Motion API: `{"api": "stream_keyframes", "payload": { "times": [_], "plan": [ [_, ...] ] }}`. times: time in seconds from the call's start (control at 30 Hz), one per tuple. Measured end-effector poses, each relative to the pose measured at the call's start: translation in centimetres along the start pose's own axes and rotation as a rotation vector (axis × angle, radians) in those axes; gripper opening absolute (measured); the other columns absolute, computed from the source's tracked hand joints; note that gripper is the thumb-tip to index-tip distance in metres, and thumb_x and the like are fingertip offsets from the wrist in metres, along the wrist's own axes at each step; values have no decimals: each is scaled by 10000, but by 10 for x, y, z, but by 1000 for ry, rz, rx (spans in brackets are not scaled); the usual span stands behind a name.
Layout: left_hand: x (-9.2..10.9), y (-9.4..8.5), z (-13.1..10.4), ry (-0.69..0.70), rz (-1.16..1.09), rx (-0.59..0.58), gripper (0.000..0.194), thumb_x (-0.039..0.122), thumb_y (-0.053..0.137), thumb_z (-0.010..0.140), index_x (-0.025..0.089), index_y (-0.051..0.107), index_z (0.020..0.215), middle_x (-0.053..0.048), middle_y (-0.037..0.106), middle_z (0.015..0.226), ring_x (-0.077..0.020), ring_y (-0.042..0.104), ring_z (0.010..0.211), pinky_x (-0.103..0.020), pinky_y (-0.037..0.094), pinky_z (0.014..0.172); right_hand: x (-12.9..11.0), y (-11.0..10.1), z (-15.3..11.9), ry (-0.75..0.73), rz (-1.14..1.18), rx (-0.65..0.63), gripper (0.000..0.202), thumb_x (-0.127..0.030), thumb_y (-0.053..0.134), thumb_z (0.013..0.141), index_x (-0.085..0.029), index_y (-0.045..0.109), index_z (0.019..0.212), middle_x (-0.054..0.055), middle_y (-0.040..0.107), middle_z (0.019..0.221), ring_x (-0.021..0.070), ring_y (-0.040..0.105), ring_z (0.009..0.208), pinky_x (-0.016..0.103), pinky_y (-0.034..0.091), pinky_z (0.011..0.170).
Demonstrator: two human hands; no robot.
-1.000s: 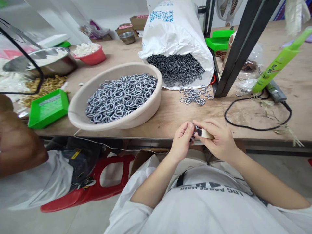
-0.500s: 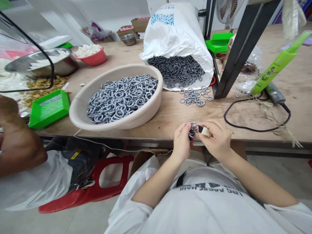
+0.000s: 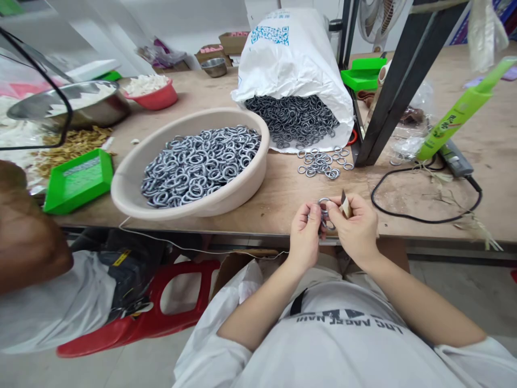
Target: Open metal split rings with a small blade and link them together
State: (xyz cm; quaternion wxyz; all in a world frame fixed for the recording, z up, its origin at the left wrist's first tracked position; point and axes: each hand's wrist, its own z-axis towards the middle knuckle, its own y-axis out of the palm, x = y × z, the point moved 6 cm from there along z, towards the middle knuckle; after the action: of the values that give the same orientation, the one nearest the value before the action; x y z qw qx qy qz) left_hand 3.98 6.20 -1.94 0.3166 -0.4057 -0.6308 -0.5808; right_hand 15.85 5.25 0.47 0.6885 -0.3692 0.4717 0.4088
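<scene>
Two hands were close together at the near edge of the surface [image 3: 278, 199], and look at that, the small blade [image 3: 344, 199] had swung! Half a second earlier it had pointed left at the rings; now it stood tip up, clear of them, its pale handle tucked in the right hand [image 3: 357, 229]. That same hand had pushed its thumb in against the grey rings [image 3: 323, 199], so the work seemed to have passed from blade to fingers. The left hand [image 3: 305, 233] was closed tightly on the little cluster, one ring poking up between the two hands; how the rings were joined, I couldn't tell. Over to the containers: the pale basin [image 3: 238, 198], left, carried a broad heap of grey rings, and the white sack [image 3: 293, 67], far side, lay open with darker-looking ones, a few loose rings [image 3: 319, 163] just outside its mouth. Farther left, the red bowl [image 3: 165, 100] and the large steel bowl [image 3: 103, 111] held white pieces, and the green tray [image 3: 56, 203] had small greyish bits, too small to make out.
</scene>
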Motion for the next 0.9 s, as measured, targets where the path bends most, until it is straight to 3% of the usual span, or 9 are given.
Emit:
{"api": "stream_keyframes", "payload": {
  "times": [0.13, 0.23, 0.33, 0.4, 0.6, 0.77, 0.9],
  "plan": [
    [6, -4, 4, 17, 61, -28, 362, 521, 677, 841, 182, 557, 802, 48, 532, 634, -41, 414, 463, -152, 321, 405, -5, 2, 0, -1, 52, -81, 200, -405, 692, 864, -212, 682, 916, 39, 699, 837, 162, 630, 718, 297, 526, 653],
    [8, -3, 4, -49, 78, -100, 379, 535, 659, 848, 181, 542, 780, 48, 498, 592, -48, 390, 438, -164, 297, 383, -9, 5, 10, -7, 142, -263, 241, -409, 728, 833, -210, 698, 964, 31, 704, 874, 163, 641, 766, 293, 527, 698],
    [7, 4, 1, -143, 26, -206, 413, 554, 655, 837, 186, 494, 744, 49, 466, 571, -54, 367, 429, -173, 281, 375, -10, 4, 21, 40, 194, -396, 265, -458, 705, 848, -197, 676, 878, 3, 657, 761, 146, 606, 689, 274, 491, 648],
    [7, 7, -1, -198, -24, -233, 430, 565, 660, 824, 191, 467, 733, 55, 442, 558, -52, 345, 422, -173, 278, 378, -14, -3, 26, -1, 101, -394, 295, -481, 655, 887, -191, 651, 835, -6, 617, 713, 133, 560, 647, 262, 441, 608],
    [8, 5, -2, -230, -52, -182, 413, 551, 682, 803, 189, 493, 740, 60, 428, 532, -61, 367, 396, -180, 277, 354, -46, -8, 5, -437, -395, -491, 387, -451, 505, 979, -187, 556, 700, 1, 522, 653, 124, 460, 609, 288, 299, 587],
    [9, 8, -2, -214, -56, -215, 390, 529, 672, 823, 191, 496, 742, 64, 427, 511, -67, 362, 374, -188, 279, 345, -52, -7, -2, -482, -482, -498, 413, -434, 495, 987, -191, 499, 653, -5, 510, 638, 115, 432, 586, 290, 272, 587],
    [5, 7, -5, -248, -60, -239, 398, 540, 694, 805, 192, 506, 755, 71, 410, 512, -61, 344, 389, -179, 285, 362, -45, -5, 1, -408, -408, -582, 419, -420, 472, 1005, -189, 535, 661, -16, 518, 631, 108, 460, 593, 277, 282, 590]
  ]
}}
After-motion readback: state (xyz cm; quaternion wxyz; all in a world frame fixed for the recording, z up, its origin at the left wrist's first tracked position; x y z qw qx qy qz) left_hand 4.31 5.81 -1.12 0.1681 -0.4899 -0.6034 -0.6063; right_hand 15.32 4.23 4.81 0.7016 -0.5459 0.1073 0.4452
